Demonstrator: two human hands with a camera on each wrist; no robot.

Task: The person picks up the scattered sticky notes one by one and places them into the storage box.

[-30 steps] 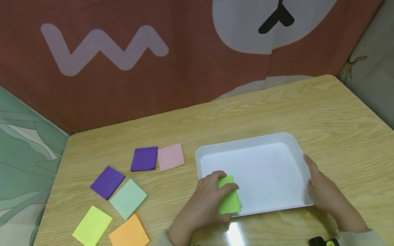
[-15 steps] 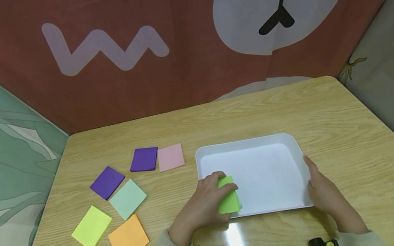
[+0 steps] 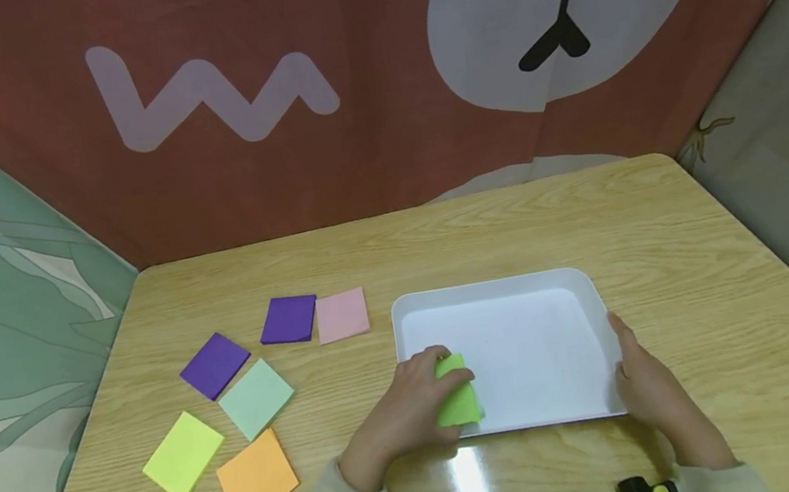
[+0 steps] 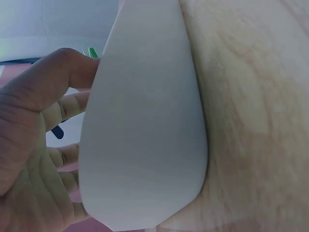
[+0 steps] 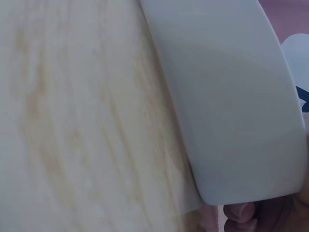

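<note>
In the head view, my left hand (image 3: 412, 403) grips a bright green sticky note pad (image 3: 458, 401) inside the front left corner of a white tray (image 3: 522, 346). Its thumb and fingers curve over the pad. The left wrist view looks at the tray's outer wall (image 4: 145, 121), which hides most of the pad; a few green sheet edges (image 4: 92, 52) show past the thumb. At the opposite side, my right hand (image 3: 648, 383) holds the tray's right wall, thumb along the rim. Its curled fingertips (image 5: 239, 210) appear beyond the wall's end in the right wrist view.
Left of the tray, several square note pads lie flat on the wooden table (image 3: 484, 233): two purple pads (image 3: 289, 320) (image 3: 215, 365), a pink pad (image 3: 342, 315), a mint pad (image 3: 257, 398), a yellow-green pad (image 3: 183, 456) and an orange pad (image 3: 257, 479). A printed cloth (image 3: 381, 147) hangs behind.
My left thumb and fingers have shifted very slightly left on the green pad. The right hand, the tray and the loose pads stay in place.
</note>
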